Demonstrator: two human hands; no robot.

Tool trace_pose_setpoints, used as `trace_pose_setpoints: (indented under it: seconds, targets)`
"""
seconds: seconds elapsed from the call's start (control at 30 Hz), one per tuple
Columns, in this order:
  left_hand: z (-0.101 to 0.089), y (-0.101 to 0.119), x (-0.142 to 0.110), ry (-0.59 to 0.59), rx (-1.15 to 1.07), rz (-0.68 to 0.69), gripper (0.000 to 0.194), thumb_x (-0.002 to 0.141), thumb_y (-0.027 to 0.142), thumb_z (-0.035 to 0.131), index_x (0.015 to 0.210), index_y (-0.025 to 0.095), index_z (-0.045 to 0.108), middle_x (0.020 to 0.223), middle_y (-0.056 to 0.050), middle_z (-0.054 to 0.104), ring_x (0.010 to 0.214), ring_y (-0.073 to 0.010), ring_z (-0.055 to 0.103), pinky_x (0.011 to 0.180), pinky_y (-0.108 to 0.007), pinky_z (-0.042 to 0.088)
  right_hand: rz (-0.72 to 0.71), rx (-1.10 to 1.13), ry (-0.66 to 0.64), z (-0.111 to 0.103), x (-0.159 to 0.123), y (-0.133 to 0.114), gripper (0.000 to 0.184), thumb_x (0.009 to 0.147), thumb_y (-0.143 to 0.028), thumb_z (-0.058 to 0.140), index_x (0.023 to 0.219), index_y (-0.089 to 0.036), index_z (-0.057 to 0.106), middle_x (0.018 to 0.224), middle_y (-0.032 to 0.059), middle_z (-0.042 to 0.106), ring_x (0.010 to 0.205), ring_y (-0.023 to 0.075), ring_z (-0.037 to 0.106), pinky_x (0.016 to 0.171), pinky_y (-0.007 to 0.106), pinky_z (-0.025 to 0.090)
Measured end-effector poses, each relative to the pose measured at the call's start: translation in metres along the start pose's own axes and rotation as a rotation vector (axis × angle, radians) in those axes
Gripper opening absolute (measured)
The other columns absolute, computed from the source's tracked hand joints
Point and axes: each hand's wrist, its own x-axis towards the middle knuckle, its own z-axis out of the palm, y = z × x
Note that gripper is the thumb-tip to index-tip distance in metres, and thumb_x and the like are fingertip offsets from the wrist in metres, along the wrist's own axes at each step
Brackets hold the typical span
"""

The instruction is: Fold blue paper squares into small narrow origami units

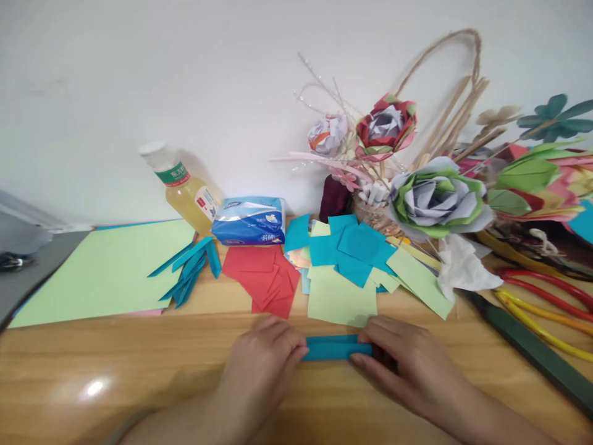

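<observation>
A folded strip of blue paper (331, 348) lies lengthwise across the front of the wooden table, between my two hands. My left hand (269, 355) pinches its left end with thumb and fingers. At the other end, my right hand (405, 349) grips it, thumb below and fingers above. Just behind are a pale green sheet (341, 296), loose blue paper squares (365, 244) and a fanned stack of red paper squares (264, 275). Several narrow folded blue strips (189, 269) are heaped to the left, partly on a large pale green sheet (106, 272).
A juice bottle (185, 191) and a blue tissue pack (250, 220) stand by the wall. Paper flowers (438, 194) and a handled basket (373, 213) crowd the back right. Scissors with red and yellow handles (532, 306) and a dark green tool (523, 343) lie at right.
</observation>
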Motion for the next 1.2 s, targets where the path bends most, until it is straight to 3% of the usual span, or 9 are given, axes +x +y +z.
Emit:
trace_pose_setpoints:
  seconds: [0.47,0.63,0.83,0.97,1.2]
  targets:
    - [0.0,-0.003,-0.008,0.151,-0.056,0.028,0.019,0.088,0.02,0.049,0.072,0.02,0.06,0.065,0.001,0.063,0.062,-0.0151,0.059,0.054,-0.022,0.043,0.072,0.019,-0.027,0.0,0.002,0.005,0.021,0.087,-0.026,0.052,0.068,-0.019,0.05,0.065,-0.0007,0.055,0.058,0.0132,0.051,0.053,0.024,0.034]
    - [-0.002,0.0,-0.008,0.059,0.008,-0.054,0.009,0.078,0.012,0.06,0.073,0.019,0.058,0.067,0.002,0.063,0.065,-0.017,0.059,0.055,-0.024,0.044,0.083,0.04,-0.071,-0.002,0.001,0.005,0.02,0.088,-0.028,0.051,0.07,-0.019,0.052,0.066,-0.0005,0.055,0.06,0.0135,0.052,0.054,0.024,0.035]
    - [-0.002,0.004,-0.005,-0.01,0.067,-0.122,0.008,0.076,0.01,0.059,0.077,0.018,0.057,0.073,0.0,0.063,0.069,-0.0181,0.059,0.057,-0.026,0.044,0.078,0.077,-0.081,-0.003,0.002,0.005,0.027,0.093,-0.029,0.039,0.07,-0.02,0.05,0.067,-0.0001,0.056,0.06,0.0135,0.053,0.054,0.025,0.036]
    - [-0.002,0.004,-0.004,-0.051,0.074,-0.196,0.01,0.074,0.011,0.06,0.08,0.019,0.057,0.075,-0.001,0.062,0.067,-0.017,0.058,0.055,-0.024,0.043,0.091,-0.01,-0.019,0.001,0.0,0.002,0.027,0.091,-0.029,0.042,0.066,-0.021,0.047,0.063,-0.0009,0.055,0.055,0.0134,0.053,0.049,0.024,0.036]
    - [-0.004,0.007,-0.004,-0.047,0.023,-0.206,0.006,0.076,0.013,0.056,0.078,0.018,0.055,0.075,-0.002,0.06,0.067,-0.0179,0.058,0.056,-0.026,0.042,0.077,-0.165,0.119,0.009,-0.005,-0.002,0.025,0.09,-0.031,0.043,0.067,-0.022,0.046,0.061,-0.0012,0.053,0.051,0.0139,0.054,0.045,0.024,0.036]
